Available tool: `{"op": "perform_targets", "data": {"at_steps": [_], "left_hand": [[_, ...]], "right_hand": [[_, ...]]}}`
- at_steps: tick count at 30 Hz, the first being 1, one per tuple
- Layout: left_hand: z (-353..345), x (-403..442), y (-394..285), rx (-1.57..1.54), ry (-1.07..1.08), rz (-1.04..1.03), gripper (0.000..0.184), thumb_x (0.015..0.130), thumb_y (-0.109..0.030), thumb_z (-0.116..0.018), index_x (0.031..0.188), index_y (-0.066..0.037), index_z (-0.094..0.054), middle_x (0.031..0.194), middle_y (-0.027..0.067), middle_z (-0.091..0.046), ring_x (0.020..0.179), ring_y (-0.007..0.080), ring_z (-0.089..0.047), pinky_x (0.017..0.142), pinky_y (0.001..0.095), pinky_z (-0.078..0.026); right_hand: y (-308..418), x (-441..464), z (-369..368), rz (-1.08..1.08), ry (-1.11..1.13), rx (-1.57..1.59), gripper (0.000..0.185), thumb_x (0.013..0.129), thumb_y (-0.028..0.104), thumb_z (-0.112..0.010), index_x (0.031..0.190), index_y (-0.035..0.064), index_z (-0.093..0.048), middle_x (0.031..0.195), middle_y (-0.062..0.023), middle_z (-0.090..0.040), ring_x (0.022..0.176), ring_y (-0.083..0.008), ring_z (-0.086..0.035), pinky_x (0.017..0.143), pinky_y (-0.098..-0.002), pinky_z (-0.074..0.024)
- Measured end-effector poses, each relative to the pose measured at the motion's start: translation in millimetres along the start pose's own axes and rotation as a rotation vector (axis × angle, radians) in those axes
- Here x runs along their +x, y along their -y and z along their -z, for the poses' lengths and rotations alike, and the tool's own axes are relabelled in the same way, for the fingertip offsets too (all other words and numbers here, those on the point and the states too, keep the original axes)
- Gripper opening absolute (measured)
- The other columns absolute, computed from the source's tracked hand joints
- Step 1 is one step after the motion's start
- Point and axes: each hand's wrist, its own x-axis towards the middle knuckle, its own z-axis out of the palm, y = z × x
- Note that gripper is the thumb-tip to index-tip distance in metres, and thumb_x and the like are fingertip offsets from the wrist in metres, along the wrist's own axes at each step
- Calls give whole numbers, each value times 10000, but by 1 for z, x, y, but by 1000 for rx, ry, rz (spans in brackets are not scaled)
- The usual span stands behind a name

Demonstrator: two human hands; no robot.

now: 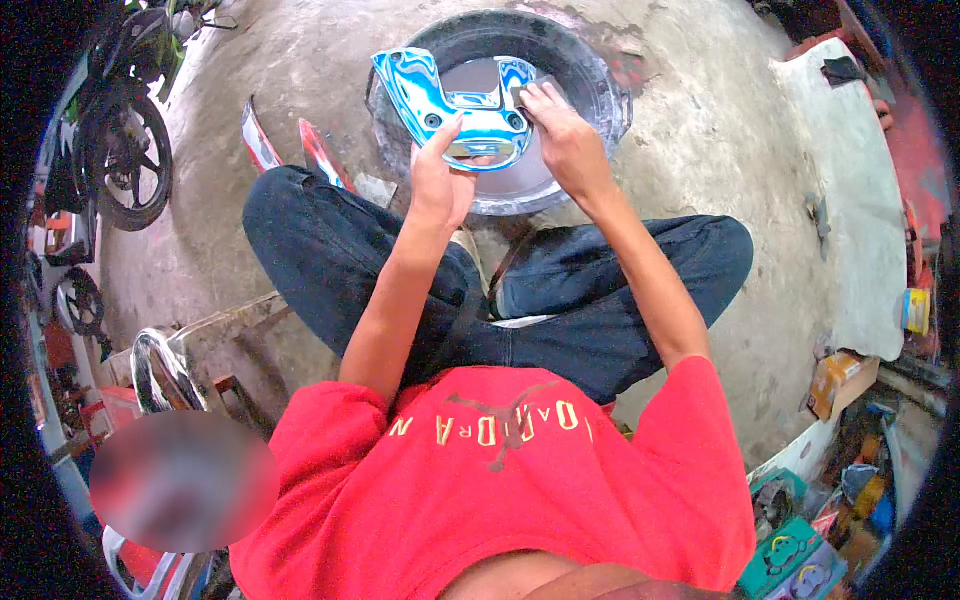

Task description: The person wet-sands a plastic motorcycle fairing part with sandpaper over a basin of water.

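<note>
A glossy blue-and-white plastic motorcycle cover (455,112), U-shaped with round holes, is held over a round black tub (590,75). My left hand (443,185) grips its lower left edge, thumb on top and fingers underneath. At the cover's right arm, my right hand (570,148) has its fingers pressed together on a small dark piece of sandpaper (536,90), which touches the surface and is mostly hidden by the fingers. Greyish liquid shows in the tub beneath the cover.
Two red-and-white panels (318,150) lie on the concrete floor left of the tub. A motorcycle wheel (135,160) stands at the far left, chrome tubing (165,370) lower left. A cardboard box (842,385) and a green box (790,555) sit to the right.
</note>
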Motion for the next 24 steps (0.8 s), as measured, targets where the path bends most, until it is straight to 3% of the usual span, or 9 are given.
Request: {"op": "perform_targets", "data": {"at_steps": [4,11,12,15,17,22,24], "left_hand": [[-2,0,-2,-26,-23,-16,278,952,-93,-589,1226,-50,-571,1115,109,-679,982,248,-698,752,423,-616],[-2,-1,-9,-9,-1,29,316,950,-88,-574,1265,-58,-554,1143,107,-674,1008,250,-693,780,422,-618],[5,2,-7,47,-13,42,354,956,-139,-575,1278,8,-547,1218,174,-650,1108,320,-652,961,524,-528],[6,2,-7,18,12,20,355,957,-137,-573,1280,10,-546,1214,175,-653,1111,319,-653,966,513,-527],[4,-4,-9,66,1,19,343,962,-136,-566,1272,9,-554,1210,168,-657,1109,318,-655,956,505,-534],[12,7,1,32,-9,50,337,967,-138,-561,1270,8,-557,1205,167,-659,1115,325,-653,955,520,-535],[8,3,-2,51,-13,39,332,965,-129,-563,1269,5,-555,1204,170,-656,1130,330,-646,972,541,-522]], "right_hand": [[29,-13,5,135,37,100,503,875,-62,-535,1359,61,-601,1386,-157,-599,1335,-317,-537,1092,-412,-453],[8,-2,6,124,18,-42,458,875,17,-530,1327,33,-598,1377,-187,-600,1313,-323,-557,1084,-432,-462],[16,-8,4,186,33,-12,462,874,34,-540,1333,42,-596,1374,-189,-601,1307,-323,-562,1084,-429,-462],[24,-2,11,214,10,-16,427,894,60,-529,1312,41,-612,1368,-176,-609,1298,-315,-571,1081,-425,-463],[1,8,9,72,-9,-83,406,900,68,-526,1292,43,-629,1346,-172,-627,1301,-301,-573,1084,-421,-461],[40,-8,5,220,19,40,380,892,59,-521,1249,26,-649,1323,-174,-640,1270,-333,-587,1069,-426,-475],[18,0,4,163,1,-40,385,893,54,-518,1255,27,-646,1316,-186,-640,1264,-332,-592,1075,-423,-470]]}}
